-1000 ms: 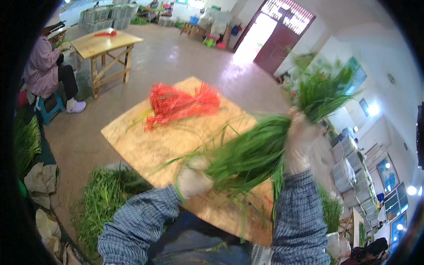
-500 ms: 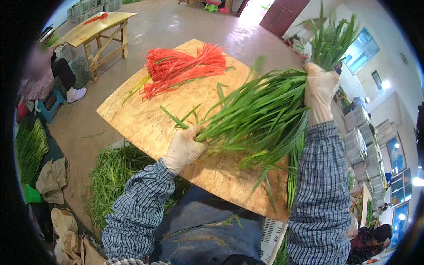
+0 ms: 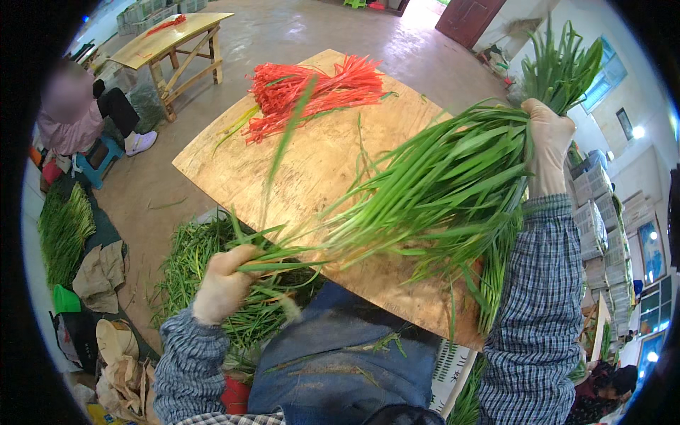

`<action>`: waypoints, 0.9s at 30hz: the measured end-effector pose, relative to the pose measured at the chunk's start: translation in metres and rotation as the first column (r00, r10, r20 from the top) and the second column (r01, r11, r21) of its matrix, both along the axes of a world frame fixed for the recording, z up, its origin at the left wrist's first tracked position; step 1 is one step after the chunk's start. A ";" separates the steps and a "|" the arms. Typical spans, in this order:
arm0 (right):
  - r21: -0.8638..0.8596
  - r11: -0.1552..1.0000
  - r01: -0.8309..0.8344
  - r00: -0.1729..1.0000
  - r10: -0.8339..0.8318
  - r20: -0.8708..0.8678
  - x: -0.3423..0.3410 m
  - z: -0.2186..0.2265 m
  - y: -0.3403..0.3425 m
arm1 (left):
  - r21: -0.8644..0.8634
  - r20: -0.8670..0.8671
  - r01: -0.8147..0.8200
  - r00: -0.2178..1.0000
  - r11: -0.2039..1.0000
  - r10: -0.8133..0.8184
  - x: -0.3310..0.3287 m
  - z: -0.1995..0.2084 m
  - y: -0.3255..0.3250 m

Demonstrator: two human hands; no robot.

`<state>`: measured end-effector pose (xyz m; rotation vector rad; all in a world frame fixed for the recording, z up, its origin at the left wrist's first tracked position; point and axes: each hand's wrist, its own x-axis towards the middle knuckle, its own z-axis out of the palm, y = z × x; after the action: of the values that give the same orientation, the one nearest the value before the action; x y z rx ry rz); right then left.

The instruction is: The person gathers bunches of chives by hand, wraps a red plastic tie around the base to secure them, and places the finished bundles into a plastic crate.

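Both my hands wear pale gloves. At the right my right hand (image 3: pixel 551 142) is closed around a thick bunch of garlic chives (image 3: pixel 453 166), lifted over the wooden board. Part of the bunch sticks up above the fist; the rest spreads down to the left. Off the board's near left edge, my left hand (image 3: pixel 228 283) is closed on a few loose chive leaves (image 3: pixel 283 263), whose other ends run toward the bunch. A single leaf, blurred, stands up above them. On the board's far part lies a heap of red plastic ties (image 3: pixel 312 95).
The wooden board (image 3: pixel 227 159) stands before me, with a pile of loose leaves (image 3: pixel 191 262) below its left edge. A person (image 3: pixel 71 113) sits on a blue stool at the left, near a second wooden table (image 3: pixel 170 39). Stacked crates (image 3: pixel 598 212) line the right.
My left hand has moved left and down off the board, drawing several leaves away from the bunch. My right hand still grips the bunch and appears farther right, as the view has shifted.
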<state>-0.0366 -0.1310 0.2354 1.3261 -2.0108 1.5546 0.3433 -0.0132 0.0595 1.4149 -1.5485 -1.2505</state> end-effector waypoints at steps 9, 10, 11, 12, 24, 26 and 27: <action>-0.246 0.958 -0.151 0.936 0.218 0.277 -0.038 -0.010 0.009 | 0.379 0.718 -0.154 0.672 0.912 -0.185 0.125 -0.065 0.073; -0.266 0.951 -0.160 0.933 0.234 0.274 -0.034 -0.003 0.012 | 0.288 0.900 -0.063 0.360 0.956 -0.247 0.127 -0.071 0.076; -0.228 0.962 -0.148 0.945 0.206 0.253 -0.031 -0.004 0.014 | 0.179 0.910 0.002 0.380 0.984 -0.167 0.121 -0.075 0.073; -0.227 0.963 -0.146 0.945 0.204 0.258 -0.028 -0.006 0.012 | -0.080 0.868 0.087 0.495 0.993 0.027 0.102 -0.071 0.068; -0.277 0.942 -0.190 0.932 0.262 0.252 -0.017 -0.003 0.020 | -0.638 0.012 0.048 0.999 0.768 -0.053 -0.169 -0.024 -0.011; -0.215 0.966 -0.145 0.944 0.200 0.262 -0.006 -0.003 0.024 | -0.573 -0.045 0.043 0.995 0.819 -0.084 -0.180 -0.031 -0.011; -0.232 0.964 -0.131 0.948 0.190 0.254 0.000 0.000 0.027 | -0.539 -0.087 0.047 0.990 0.841 -0.111 -0.189 -0.033 -0.009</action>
<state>-0.0371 -0.1044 0.2354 1.2766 -1.8537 2.0666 0.1548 -0.0226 0.0265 0.9052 -1.7148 -0.8238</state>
